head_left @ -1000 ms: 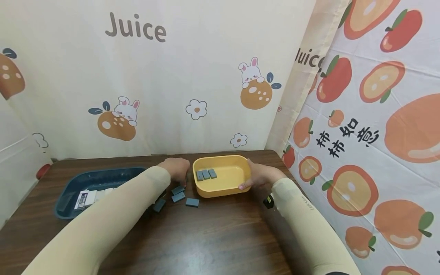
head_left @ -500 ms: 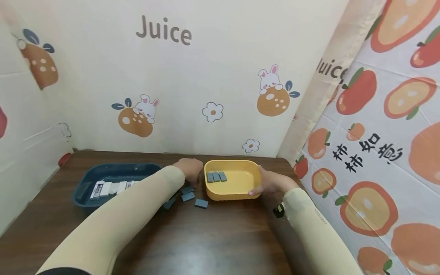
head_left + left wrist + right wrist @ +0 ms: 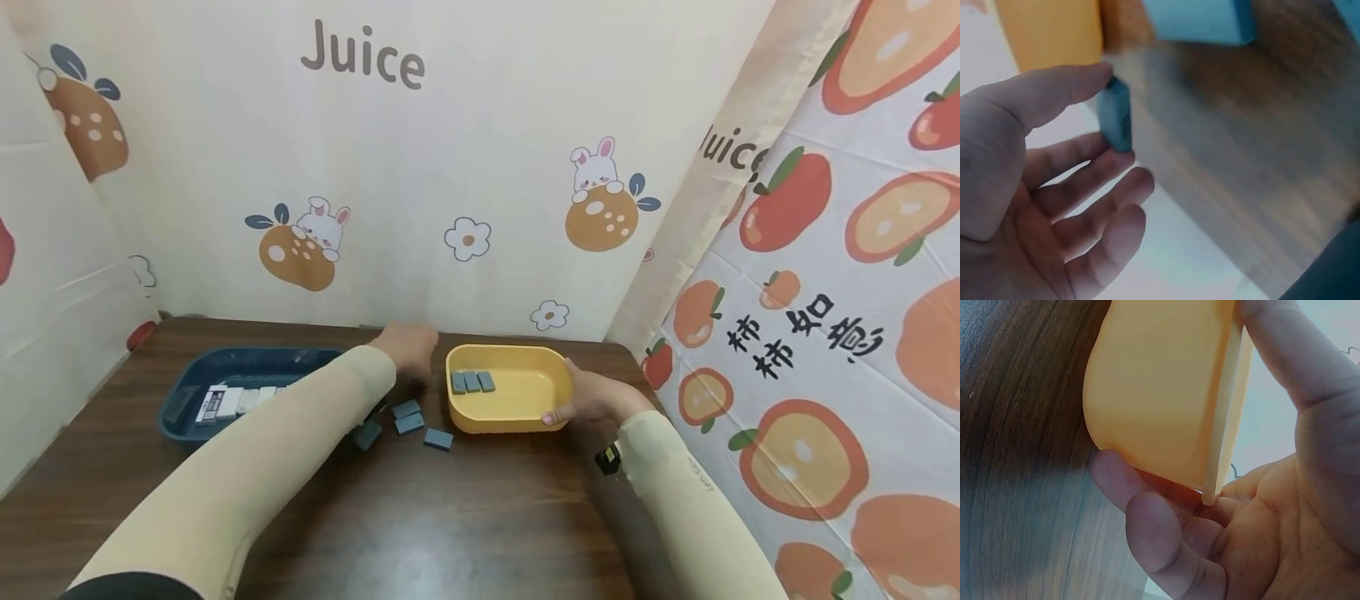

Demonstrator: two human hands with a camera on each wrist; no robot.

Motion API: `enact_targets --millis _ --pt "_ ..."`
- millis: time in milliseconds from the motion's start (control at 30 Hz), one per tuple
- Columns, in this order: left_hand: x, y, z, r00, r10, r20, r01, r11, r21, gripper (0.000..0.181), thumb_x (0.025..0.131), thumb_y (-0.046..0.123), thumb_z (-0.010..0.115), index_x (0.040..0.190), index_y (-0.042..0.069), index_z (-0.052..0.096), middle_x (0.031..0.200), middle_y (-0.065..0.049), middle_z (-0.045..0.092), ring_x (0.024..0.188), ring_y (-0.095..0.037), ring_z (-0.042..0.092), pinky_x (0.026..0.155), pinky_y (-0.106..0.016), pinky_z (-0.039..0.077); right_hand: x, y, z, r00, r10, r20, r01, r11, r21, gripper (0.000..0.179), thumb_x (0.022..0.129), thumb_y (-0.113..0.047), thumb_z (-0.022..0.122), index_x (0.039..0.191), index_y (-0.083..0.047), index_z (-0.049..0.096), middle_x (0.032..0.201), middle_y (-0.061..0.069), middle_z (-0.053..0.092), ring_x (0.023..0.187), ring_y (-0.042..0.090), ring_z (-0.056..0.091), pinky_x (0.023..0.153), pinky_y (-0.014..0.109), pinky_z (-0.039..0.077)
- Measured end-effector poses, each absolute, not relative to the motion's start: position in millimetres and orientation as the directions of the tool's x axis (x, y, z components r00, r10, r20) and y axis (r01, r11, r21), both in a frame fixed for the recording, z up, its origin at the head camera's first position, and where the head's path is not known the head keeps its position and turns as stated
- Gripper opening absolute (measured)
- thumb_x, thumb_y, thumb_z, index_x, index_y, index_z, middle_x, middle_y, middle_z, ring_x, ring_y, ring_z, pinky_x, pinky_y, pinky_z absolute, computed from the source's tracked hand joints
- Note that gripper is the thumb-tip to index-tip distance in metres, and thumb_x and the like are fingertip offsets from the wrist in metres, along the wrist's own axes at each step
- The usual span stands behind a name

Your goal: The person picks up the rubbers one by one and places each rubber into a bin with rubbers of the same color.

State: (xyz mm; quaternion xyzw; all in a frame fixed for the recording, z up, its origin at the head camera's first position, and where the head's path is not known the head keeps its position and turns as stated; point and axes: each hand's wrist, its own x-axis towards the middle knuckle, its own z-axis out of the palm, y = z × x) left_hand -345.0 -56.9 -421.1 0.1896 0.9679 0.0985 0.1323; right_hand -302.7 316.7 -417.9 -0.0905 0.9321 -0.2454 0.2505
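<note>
My left hand (image 3: pixel 408 350) is raised a little above the table, left of the yellow bin (image 3: pixel 517 421). In the left wrist view, its thumb and fingertips pinch a small blue-grey rectangular block (image 3: pixel 1115 115); in the head view the hand hides that block. Several similar blocks (image 3: pixel 438 439) lie loose on the table near this hand, partly behind the left sleeve. My right hand (image 3: pixel 588 393) grips the bin's right end, thumb at the rim and fingers beneath the wall, as the right wrist view shows. Three blue-grey blocks (image 3: pixel 472 382) stand in a row at the bin's left side.
A dark blue tray (image 3: pixel 176 400) with several white pieces (image 3: pixel 228 402) inside stands at the left, partly covered by the left sleeve (image 3: pixel 285 433). The brown wooden table (image 3: pixel 450 517) ends at a printed curtain (image 3: pixel 397 167) behind and another at the right.
The head view has shifted, carrying the scene to the right. My left hand has risen from beside the loose blocks. The right hand keeps its grip on the bin, whose three blocks look unmoved.
</note>
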Motion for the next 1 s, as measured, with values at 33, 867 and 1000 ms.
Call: enact_targets --millis 33,867,1000 --pt "-345.3 -57.8 -417.0 -0.901 0.388 -0.193 0.335 0.906 0.258 0.021 0.093 0.020 0.086 0.103 0.014 0.068 0.095 -0.002 0.071 0.085 -0.021 0.064 0.079 -0.040 0.060 -302.8 316.7 -418.0 -0.858 -0.288 -0.425 -0.035 0.859 -0.511 0.159 0.078 -0.049 0.107 0.178 0.004 -0.005 0.156 0.029 0.056 0.130 0.034 0.059 0.113 0.051 0.058" --pt "-340.2 52.5 -413.7 -0.825 0.564 0.042 0.560 0.806 0.192 0.033 0.100 0.029 0.084 0.078 0.020 0.062 0.072 0.007 0.058 0.068 -0.012 0.051 0.061 -0.025 0.045 -305.1 317.2 -416.5 -0.857 -0.246 -0.453 0.008 0.872 -0.489 0.161 0.077 -0.056 0.106 0.181 -0.002 -0.004 0.160 0.027 0.054 0.119 0.034 0.066 0.091 0.045 0.066" --pt "-346.8 65.7 -420.9 -0.833 0.553 0.006 0.547 0.821 0.164 0.031 0.097 0.022 0.083 0.076 0.020 0.060 0.072 0.006 0.056 0.068 -0.013 0.051 0.062 -0.028 0.048 -305.1 316.9 -416.4 -0.856 -0.239 -0.457 0.017 0.873 -0.488 0.159 0.077 -0.054 0.106 0.181 -0.003 -0.003 0.163 0.029 0.052 0.120 0.035 0.066 0.089 0.047 0.068"
